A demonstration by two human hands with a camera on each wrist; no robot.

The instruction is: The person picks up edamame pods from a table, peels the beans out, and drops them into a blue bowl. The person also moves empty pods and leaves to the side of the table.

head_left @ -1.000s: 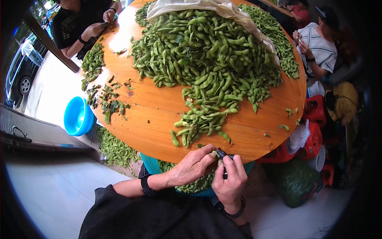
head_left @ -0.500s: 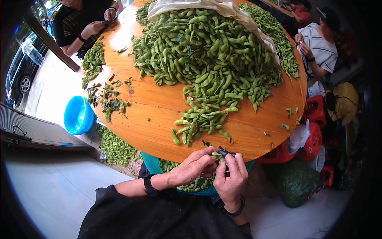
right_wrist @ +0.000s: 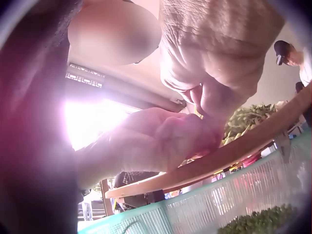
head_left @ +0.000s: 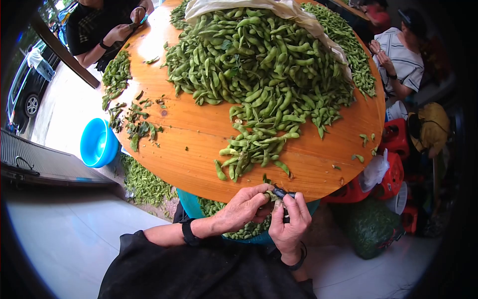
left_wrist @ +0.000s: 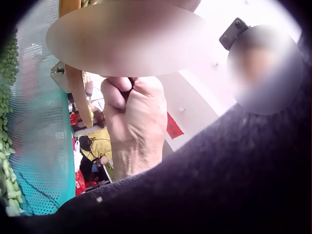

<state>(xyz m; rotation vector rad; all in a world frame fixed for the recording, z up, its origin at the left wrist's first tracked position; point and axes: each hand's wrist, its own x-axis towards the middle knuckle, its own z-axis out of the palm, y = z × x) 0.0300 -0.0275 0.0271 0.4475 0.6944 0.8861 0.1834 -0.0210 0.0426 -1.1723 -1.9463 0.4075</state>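
Note:
Between the fingertips of both hands is a small green bean pod point(head_left: 270, 195), partly covered by fingers. My left hand point(head_left: 245, 206) pinches it with thumb and bent forefinger. Facing it, my right hand point(head_left: 290, 222) holds its curled fingers and thumb against the pod's other side. A small black piece point(head_left: 284, 192) lies along the right fingertips; its kind does not show clearly. Both hands are at the near edge of the round wooden table point(head_left: 194, 164), above a teal basket point(head_left: 186, 203) of bean pods. In the right wrist view the two hands meet over the basket's rim.
A large heap of bean pods point(head_left: 259, 65) covers the table's middle, below a pale cloth point(head_left: 239, 6). Leaf scraps point(head_left: 142, 130) lie to the left. A blue basin point(head_left: 98, 143) and red stools point(head_left: 391, 174) stand beside the table. Other people sit around it.
Both hands stay nearly in place, with small finger movements around the pod. Less of the pod shows than half a second ago.

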